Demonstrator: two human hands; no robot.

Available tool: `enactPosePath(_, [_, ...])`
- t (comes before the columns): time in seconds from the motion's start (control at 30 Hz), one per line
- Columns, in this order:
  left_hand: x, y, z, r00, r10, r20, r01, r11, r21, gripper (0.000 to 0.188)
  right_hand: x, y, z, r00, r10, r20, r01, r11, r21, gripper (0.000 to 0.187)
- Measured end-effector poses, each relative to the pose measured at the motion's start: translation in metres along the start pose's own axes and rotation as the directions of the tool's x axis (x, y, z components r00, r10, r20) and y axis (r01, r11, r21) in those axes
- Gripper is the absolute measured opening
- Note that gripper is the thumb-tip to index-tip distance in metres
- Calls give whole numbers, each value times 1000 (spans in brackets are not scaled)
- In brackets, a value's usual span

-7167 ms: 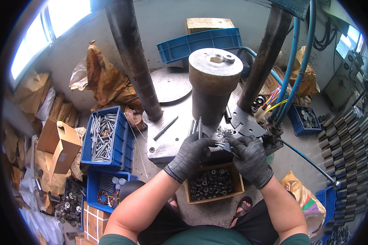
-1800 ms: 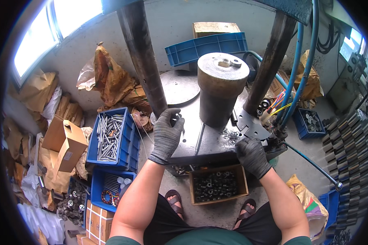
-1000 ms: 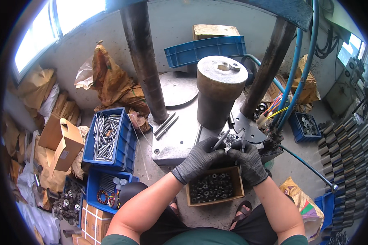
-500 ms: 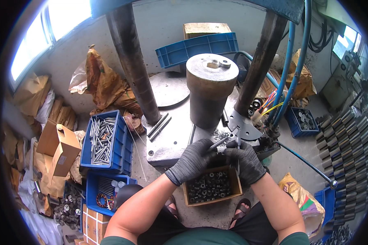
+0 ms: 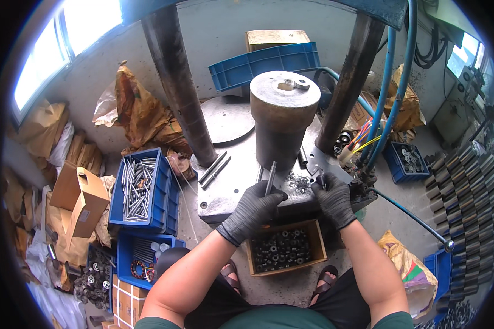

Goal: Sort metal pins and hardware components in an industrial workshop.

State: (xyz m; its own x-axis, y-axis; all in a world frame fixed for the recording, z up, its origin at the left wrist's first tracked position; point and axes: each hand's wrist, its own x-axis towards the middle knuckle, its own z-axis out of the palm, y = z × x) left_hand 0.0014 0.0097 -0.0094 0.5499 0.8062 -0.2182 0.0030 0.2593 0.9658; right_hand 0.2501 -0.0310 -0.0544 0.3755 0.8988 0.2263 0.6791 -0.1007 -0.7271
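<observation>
Wrapped round a slim steel shaft [image 5: 271, 176], my gloved left hand [image 5: 253, 211] keeps it nearly upright just in front of the thick metal cylinder [image 5: 284, 123]. My gloved right hand [image 5: 335, 203] is closed over the right front of the metal press table [image 5: 228, 200]. Something small, dark and metallic shows at its fingertips, mostly hidden by the glove. Small rings and washers [image 5: 297, 183] lie scattered on the table between my hands. Below them stands an open cardboard box [image 5: 319, 249] of dark ring-shaped parts [image 5: 282, 249].
Two steel columns [image 5: 181, 93] [image 5: 348, 82] flank the cylinder. Two loose shafts [image 5: 213, 171] lie at the table's left. Blue bins [image 5: 173, 203] with shafts stand to the left. A blue lever with a ball end [image 5: 449, 245] juts out at the right, near stacked metal tubes [image 5: 466, 214].
The shaft in my left hand has swung from a slant to nearly upright. My right hand has moved away from it, slightly right and forward, and the long thin tool there is now mostly hidden.
</observation>
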Motion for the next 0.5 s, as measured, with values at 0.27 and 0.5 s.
enactPosePath(0.27, [-4,10,-6,989,-107,-100,86,977,-197,21,-17,-26,-47,816,179,550,-572,110,813,58])
enactPosePath(0.5, [-2,6,-7,986,-159,-56,133,938,-319,17,-49,-62,-42,886,-377,271,359,926,115,55])
